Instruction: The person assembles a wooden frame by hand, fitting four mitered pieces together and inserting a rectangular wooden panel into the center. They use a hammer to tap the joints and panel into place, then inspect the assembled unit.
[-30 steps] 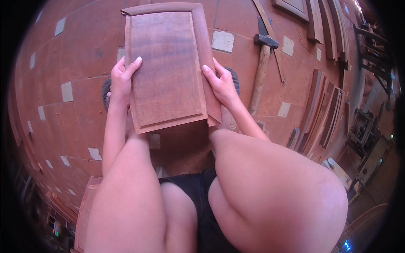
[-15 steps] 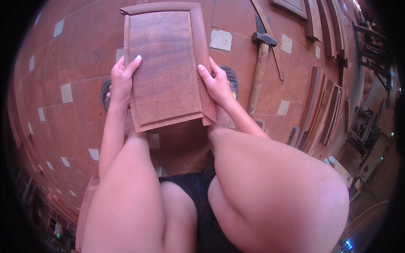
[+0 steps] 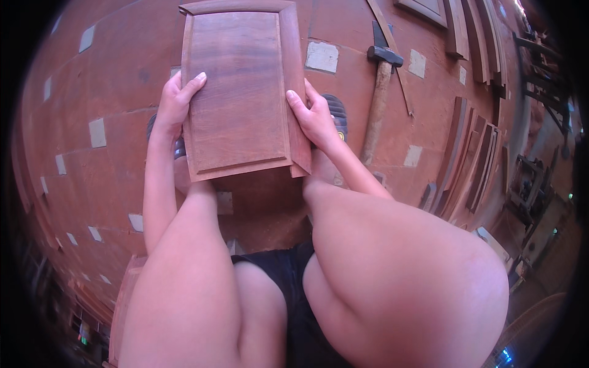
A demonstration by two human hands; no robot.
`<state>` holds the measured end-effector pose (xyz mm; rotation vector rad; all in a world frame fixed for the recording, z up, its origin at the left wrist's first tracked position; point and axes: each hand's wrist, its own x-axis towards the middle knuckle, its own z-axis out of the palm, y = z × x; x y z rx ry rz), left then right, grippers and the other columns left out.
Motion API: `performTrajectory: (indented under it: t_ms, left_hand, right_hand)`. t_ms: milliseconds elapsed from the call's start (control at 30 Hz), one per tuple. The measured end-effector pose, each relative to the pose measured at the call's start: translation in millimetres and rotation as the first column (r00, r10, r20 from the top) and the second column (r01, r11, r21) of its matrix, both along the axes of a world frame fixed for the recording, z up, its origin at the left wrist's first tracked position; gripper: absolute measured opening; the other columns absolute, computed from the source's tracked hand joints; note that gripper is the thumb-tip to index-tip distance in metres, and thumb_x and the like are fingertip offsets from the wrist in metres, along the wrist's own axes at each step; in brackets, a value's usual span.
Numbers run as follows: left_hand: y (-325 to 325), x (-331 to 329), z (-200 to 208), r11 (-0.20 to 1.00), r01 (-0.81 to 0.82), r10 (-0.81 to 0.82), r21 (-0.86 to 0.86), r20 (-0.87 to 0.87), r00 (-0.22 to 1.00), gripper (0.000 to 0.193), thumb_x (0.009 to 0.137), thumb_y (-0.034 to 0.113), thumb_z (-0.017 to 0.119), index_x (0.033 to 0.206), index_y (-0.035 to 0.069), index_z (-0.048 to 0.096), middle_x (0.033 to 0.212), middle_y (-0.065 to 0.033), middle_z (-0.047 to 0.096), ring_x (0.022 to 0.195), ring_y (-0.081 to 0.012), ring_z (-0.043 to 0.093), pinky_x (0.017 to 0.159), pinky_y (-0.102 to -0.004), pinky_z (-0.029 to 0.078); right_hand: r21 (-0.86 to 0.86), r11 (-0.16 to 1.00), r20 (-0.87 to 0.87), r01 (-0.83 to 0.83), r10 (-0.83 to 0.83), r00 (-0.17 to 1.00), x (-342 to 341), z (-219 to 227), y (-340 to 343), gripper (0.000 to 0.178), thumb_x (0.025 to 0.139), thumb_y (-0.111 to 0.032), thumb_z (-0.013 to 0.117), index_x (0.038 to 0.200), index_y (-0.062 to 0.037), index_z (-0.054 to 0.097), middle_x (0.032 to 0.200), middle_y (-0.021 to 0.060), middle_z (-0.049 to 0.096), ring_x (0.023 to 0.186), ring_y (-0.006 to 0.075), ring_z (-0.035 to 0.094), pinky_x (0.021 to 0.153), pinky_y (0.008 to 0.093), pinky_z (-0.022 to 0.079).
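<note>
A reddish-brown wooden panel (image 3: 236, 92) with a raised centre hangs between my hands, above my feet. Frame pieces run along its far edge and its right side; no frame piece shows on its left or near edge. My left hand (image 3: 177, 103) grips the bare left edge, thumb on the face and fingers hidden beneath. On the other side my right hand (image 3: 314, 116) closes around the right frame strip (image 3: 296, 92), its thumb lying on the front. The lower end of that strip juts slightly past the panel's near corner.
On the tiled floor to the right lies a hammer (image 3: 380, 92) with a wooden handle, near a thin wooden strip (image 3: 402, 86). Stacks of wooden pieces (image 3: 460, 159) lie farther right, with another framed panel (image 3: 423, 9) at the top. My sandalled feet are below the panel.
The panel has shifted slightly away from me and tilted a little, with both hands still on it. The hammer and wood stacks are where they were.
</note>
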<state>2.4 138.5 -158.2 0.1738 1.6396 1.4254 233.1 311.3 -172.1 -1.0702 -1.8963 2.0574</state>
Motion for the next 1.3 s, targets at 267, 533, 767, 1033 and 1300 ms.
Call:
performTrajectory:
  t_ms: [267,533,767,1033,1300]
  left_hand:
    - [0,6,-15,0.996,-0.068,0.069,0.054,-0.021,0.997,0.036,0.096,0.023,0.065,0.12,-0.004,0.059,0.11,-0.0113,0.068,0.097,-0.0141,0.064,0.085,-0.0287,0.052]
    - [4,12,-8,0.988,-0.145,0.139,0.058,0.085,0.987,0.041,0.095,0.025,0.067,0.124,-0.003,0.059,0.115,-0.0109,0.066,0.104,-0.0144,0.062,0.092,-0.0297,0.048]
    - [-13,39,12,0.987,-0.149,0.136,0.052,0.197,0.971,0.046,0.093,0.024,0.069,0.127,-0.002,0.055,0.115,-0.0103,0.064,0.103,-0.0148,0.062,0.092,-0.0299,0.049]
    - [-11,35,11,0.991,-0.132,0.127,0.029,0.138,0.982,0.046,0.093,0.02,0.068,0.128,-0.004,0.052,0.117,-0.0127,0.064,0.103,-0.0163,0.064,0.089,-0.0303,0.052]
    - [-10,37,5,0.98,-0.187,0.173,0.061,0.19,0.966,0.044,0.092,0.016,0.069,0.128,-0.003,0.052,0.117,-0.0127,0.065,0.101,-0.0152,0.064,0.089,-0.029,0.052]
  right_hand:
    - [-0.005,1.0,-0.037,0.016,-0.016,0.999,0,-15,-4,0.051,0.103,-0.021,0.057,0.144,0.0049,0.042,0.125,0.0126,0.063,0.112,0.0142,0.059,0.097,0.0281,0.047]
    - [-0.051,0.994,0.007,0.099,-0.099,0.995,-3,-5,1,0.052,0.103,-0.024,0.056,0.145,0.0045,0.045,0.128,0.0114,0.062,0.115,0.0132,0.057,0.099,0.0269,0.045]
    - [-0.089,0.987,-0.009,0.136,-0.138,0.99,-3,-2,1,0.051,0.103,-0.025,0.056,0.145,0.0032,0.046,0.128,0.01,0.062,0.113,0.012,0.056,0.098,0.026,0.044]
    - [-0.105,0.986,0.009,0.127,-0.127,0.992,-8,-4,-7,0.052,0.103,-0.026,0.056,0.145,0.0028,0.045,0.127,0.0094,0.063,0.112,0.0117,0.056,0.098,0.0262,0.044]
    - [-0.17,0.976,-0.004,0.134,-0.137,0.991,-8,-4,-2,0.051,0.103,-0.029,0.057,0.142,0.0026,0.049,0.126,0.0096,0.062,0.112,0.0122,0.057,0.098,0.0268,0.045]
